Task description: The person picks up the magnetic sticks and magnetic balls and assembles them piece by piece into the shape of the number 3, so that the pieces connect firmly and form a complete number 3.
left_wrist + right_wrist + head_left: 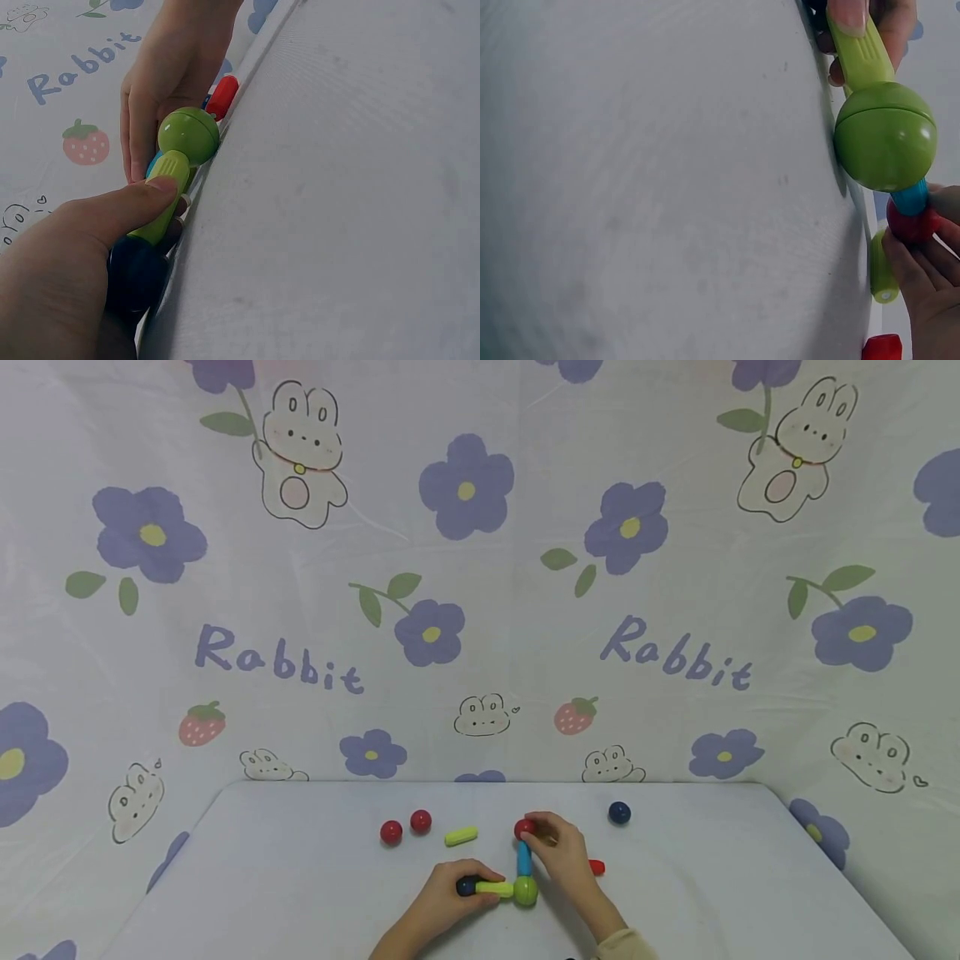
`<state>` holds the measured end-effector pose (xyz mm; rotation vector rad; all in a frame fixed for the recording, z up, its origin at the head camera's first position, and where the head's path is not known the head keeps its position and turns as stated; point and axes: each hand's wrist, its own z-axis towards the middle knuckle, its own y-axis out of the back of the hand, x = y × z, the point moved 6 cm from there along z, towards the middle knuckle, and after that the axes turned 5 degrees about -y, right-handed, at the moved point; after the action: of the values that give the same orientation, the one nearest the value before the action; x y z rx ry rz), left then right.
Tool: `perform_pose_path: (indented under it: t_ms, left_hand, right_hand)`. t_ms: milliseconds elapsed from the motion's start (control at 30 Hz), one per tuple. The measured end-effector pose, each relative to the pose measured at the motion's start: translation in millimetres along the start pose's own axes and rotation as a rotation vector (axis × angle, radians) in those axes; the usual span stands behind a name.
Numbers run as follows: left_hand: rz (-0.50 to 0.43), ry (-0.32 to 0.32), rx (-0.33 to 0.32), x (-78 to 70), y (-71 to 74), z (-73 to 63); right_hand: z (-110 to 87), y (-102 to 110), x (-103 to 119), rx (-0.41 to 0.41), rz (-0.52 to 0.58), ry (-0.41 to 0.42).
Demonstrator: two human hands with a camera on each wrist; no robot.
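Observation:
A green ball [526, 891] sits at the corner of a joined toy piece on the white table. From it a yellow-green rod [495, 888] runs left to a dark blue ball [467, 885], and a blue rod [524, 858] runs away to a red ball [523, 829]. My left hand [444, 897] grips the yellow-green rod, its thumb [161, 187] lying along the top, with the dark blue ball inside the grasp. With thumb and fingers, my right hand [562, 852] pinches the red ball at the blue rod's far end. The right palm is turned from view.
Two more red balls [391, 832] lie at the back left, near a loose yellow-green rod [461, 836]. A red rod [597, 867] is partly hidden behind the right wrist. Another dark blue ball [618, 812] rests at the back right. A patterned cloth [480, 677] hangs behind the table.

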<state>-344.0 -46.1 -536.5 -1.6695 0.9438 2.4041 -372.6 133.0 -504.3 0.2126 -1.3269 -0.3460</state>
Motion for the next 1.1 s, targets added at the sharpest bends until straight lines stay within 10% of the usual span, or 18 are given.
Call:
perform_pose_path:
  t_ms: [1100]
  left_hand:
    - [-0.006,-0.015,0.001,-1.3,-0.3,-1.3]
  right_hand:
    - [-0.5,-1.7,0.2,0.045,-0.051,0.059]
